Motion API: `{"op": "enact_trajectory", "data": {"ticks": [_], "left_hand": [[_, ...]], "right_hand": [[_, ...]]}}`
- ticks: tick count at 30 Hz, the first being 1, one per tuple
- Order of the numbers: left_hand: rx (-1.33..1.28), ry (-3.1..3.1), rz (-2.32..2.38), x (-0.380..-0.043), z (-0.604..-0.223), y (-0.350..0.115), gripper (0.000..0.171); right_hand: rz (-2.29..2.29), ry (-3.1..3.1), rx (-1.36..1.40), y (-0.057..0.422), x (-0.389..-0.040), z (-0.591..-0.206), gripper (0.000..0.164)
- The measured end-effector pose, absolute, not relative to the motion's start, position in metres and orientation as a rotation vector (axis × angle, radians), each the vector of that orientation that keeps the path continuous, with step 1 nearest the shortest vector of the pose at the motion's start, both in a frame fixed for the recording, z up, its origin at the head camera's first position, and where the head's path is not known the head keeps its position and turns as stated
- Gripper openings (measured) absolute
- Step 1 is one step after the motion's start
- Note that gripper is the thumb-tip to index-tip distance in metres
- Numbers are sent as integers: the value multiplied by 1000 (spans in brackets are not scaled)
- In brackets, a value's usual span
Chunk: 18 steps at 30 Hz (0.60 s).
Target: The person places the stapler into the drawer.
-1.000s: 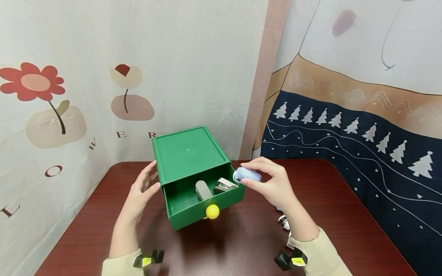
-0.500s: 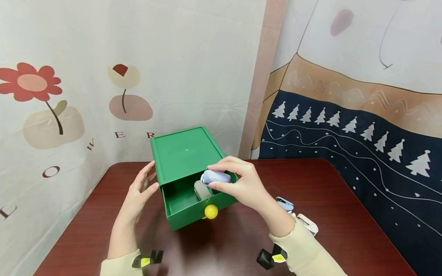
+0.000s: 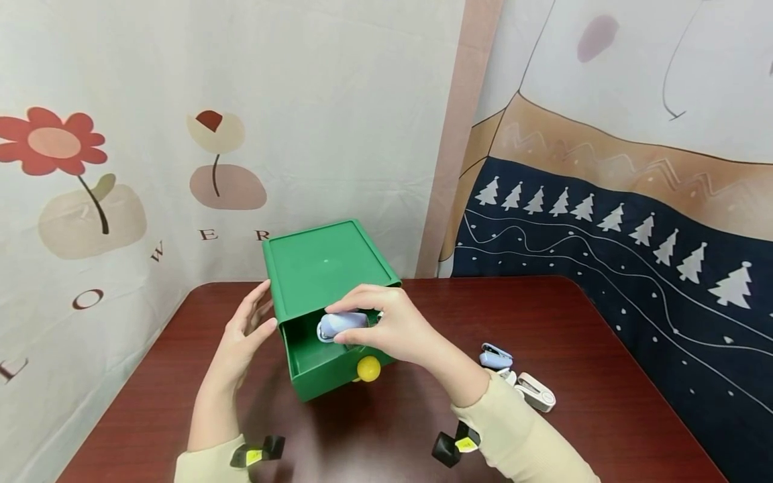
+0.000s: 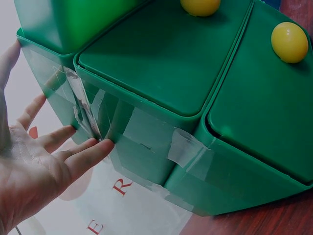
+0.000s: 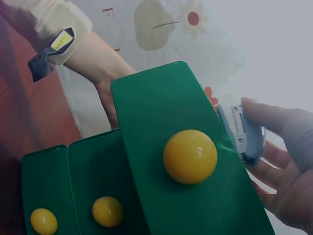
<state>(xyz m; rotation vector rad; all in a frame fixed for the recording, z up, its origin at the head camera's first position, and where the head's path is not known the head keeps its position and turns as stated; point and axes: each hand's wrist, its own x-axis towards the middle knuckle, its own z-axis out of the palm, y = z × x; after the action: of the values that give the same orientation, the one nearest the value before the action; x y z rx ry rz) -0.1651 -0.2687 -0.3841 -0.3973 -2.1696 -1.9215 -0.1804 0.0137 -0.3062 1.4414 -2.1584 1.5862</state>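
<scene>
In the head view my right hand [image 3: 389,325] pinches a light blue mini stapler [image 3: 343,325] between thumb and fingers, over the pulled-out top drawer [image 3: 320,386] of a green cabinet [image 3: 329,265]. The right wrist view shows the stapler [image 5: 253,139] side on, its metal inner part visible, just above the drawer's edge. The grey and white staplers inside the drawer are mostly hidden behind my right hand. My left hand [image 3: 241,342] is spread along the cabinet's left side; in the left wrist view its extended fingertips [image 4: 105,145] rest against the taped green wall.
On the brown table [image 3: 604,349], to the right, lie another blue stapler [image 3: 496,356] and a white stapler [image 3: 537,392], with a small white item partly behind my right sleeve. A yellow knob [image 3: 368,368] sticks out from the drawer front. Two shut drawers [image 4: 146,63] with yellow knobs sit below.
My right hand has carried the blue stapler leftward from the drawer's right edge to over its middle, and lower. The staplers on the table have come into view. My left hand stays in place.
</scene>
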Motion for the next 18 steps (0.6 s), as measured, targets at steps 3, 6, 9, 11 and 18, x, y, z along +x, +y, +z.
{"op": "enact_trajectory", "data": {"ticks": [3, 6, 9, 11, 18], "left_hand": [[-386, -2174, -1917, -165, -384, -269, 61], [-372, -2189, -1910, -166, -384, -269, 61], [-366, -2196, -1906, -166, -383, -269, 61], [-368, -2193, -1904, -166, -383, -269, 61], [-392, -2169, -1911, -165, -383, -267, 60]], "right_hand": [[1546, -2203, 1477, 9, -181, -306, 33], [1515, -2271, 1475, 4, -180, -307, 33], [1469, -2335, 1447, 1, -178, -308, 32], [1432, -2364, 1431, -1, -178, -309, 32], [1269, -2509, 1373, -9, -176, -307, 31]]}}
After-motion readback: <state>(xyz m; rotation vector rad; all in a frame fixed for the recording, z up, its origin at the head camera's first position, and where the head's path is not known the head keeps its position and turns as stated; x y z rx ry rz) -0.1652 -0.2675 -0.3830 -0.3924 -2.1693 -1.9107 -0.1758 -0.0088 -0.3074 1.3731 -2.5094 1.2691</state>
